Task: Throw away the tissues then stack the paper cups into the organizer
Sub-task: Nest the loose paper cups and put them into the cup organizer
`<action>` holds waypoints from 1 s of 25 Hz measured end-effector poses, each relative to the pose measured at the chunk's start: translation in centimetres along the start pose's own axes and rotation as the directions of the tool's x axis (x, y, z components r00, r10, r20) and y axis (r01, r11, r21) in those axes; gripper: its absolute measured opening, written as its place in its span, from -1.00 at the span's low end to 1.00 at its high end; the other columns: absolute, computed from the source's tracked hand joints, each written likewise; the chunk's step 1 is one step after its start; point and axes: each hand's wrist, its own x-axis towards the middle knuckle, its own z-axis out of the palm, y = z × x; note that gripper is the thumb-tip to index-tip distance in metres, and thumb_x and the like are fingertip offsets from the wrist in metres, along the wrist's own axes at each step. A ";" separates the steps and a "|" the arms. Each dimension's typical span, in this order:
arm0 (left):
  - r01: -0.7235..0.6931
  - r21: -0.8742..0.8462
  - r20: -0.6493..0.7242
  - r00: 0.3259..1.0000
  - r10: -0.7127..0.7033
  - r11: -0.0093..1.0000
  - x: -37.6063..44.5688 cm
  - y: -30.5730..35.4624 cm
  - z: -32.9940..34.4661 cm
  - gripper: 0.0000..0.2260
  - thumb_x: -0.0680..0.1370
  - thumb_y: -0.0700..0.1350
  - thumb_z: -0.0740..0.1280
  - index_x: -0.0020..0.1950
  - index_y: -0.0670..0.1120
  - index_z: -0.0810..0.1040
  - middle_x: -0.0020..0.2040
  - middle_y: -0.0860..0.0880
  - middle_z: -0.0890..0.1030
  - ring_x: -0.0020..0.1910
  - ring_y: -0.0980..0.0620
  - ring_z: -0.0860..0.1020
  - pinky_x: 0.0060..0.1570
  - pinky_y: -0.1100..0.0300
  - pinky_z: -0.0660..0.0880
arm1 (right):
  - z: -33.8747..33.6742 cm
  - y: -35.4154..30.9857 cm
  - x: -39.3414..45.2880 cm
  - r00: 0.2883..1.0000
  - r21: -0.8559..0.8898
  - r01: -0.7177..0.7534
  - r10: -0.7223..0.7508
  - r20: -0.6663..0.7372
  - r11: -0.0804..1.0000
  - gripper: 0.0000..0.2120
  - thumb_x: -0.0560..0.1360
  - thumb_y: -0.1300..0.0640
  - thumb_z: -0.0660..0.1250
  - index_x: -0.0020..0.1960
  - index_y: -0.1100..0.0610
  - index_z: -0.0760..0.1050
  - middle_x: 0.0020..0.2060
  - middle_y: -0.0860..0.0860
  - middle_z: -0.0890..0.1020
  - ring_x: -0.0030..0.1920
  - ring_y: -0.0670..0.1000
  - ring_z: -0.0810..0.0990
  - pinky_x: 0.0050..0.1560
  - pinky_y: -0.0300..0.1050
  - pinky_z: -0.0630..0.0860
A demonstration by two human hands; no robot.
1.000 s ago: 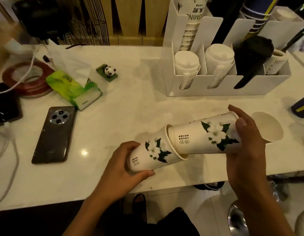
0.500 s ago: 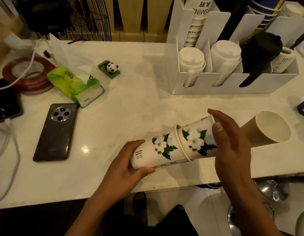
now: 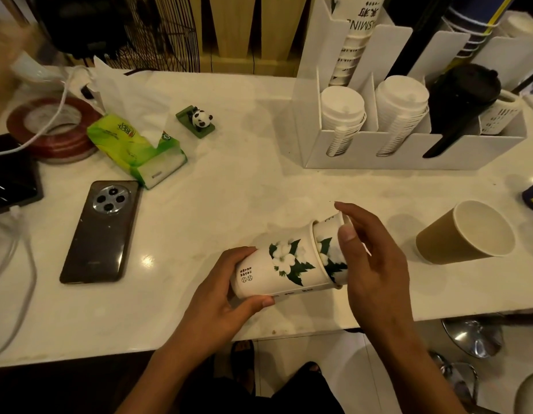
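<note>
L hand (image 3: 229,297) nearest the counter edge, fingers and thumb curled round the base end of the outer floral cup (image 3: 277,267), gripping it on its side just above the white counter (image 3: 229,186). Inner floral cup (image 3: 329,246) is nested most of the way into it, only its rim end w/ green leaves sticking out to the right. R hand (image 3: 375,264) sits at that rim end, thumb laid on the cup wall, fingers bent over the mouth; looks like a loose hold on the inner cup, contact of the far fingers hidden. Just right of the hands, apart from them, a brown paper cup (image 3: 456,237) lies tilted on the counter, mouth facing up-right. Left side: dark phone (image 3: 102,231) face down, then green tissue pack (image 3: 137,147) w/ a tissue sticking up, red tape roll (image 3: 53,127) behind it, small panda figure (image 3: 199,119) near centre. Farthest back on the right, white organizer (image 3: 364,156) w/ stacks of lids and cups in its compartments, one black lid stack incl.
</note>
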 end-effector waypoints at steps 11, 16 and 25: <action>-0.041 -0.016 -0.018 0.999 0.041 0.999 0.1 0.1 0.0 -0.40 0.39 0.15 0.50 0.38 0.21 0.36 0.31 0.22 0.46 0.26 0.17 0.49 -0.03 0.33 0.58 | 1.2 0.1 -0.1 1.000 0.063 -0.005 0.005 0.005 0.998 -0.53 0.61 -0.27 -0.01 0.29 -0.12 0.55 0.22 -0.13 0.62 0.26 -0.02 0.57 0.20 0.19 0.55; -0.039 -0.017 -0.025 0.999 0.038 0.999 0.2 0.0 -0.1 -0.38 0.40 0.15 0.50 0.40 0.17 0.36 0.33 0.20 0.46 0.27 0.16 0.48 0.00 0.28 0.59 | 1.6 0.1 -0.3 1.000 0.073 -0.007 0.007 -0.006 0.997 -0.53 0.61 -0.26 0.01 0.28 -0.10 0.56 0.21 -0.11 0.62 0.26 -0.01 0.57 0.20 0.20 0.54; -0.049 0.000 -0.040 0.998 0.049 0.999 0.2 0.0 0.0 -0.39 0.38 0.13 0.50 0.38 0.18 0.36 0.32 0.21 0.46 0.28 0.15 0.48 0.01 0.22 0.60 | 1.9 0.2 -0.4 0.999 0.056 -0.028 0.029 -0.025 0.998 -0.51 0.60 -0.30 0.00 0.28 -0.13 0.55 0.20 -0.16 0.62 0.25 -0.05 0.57 0.21 0.17 0.55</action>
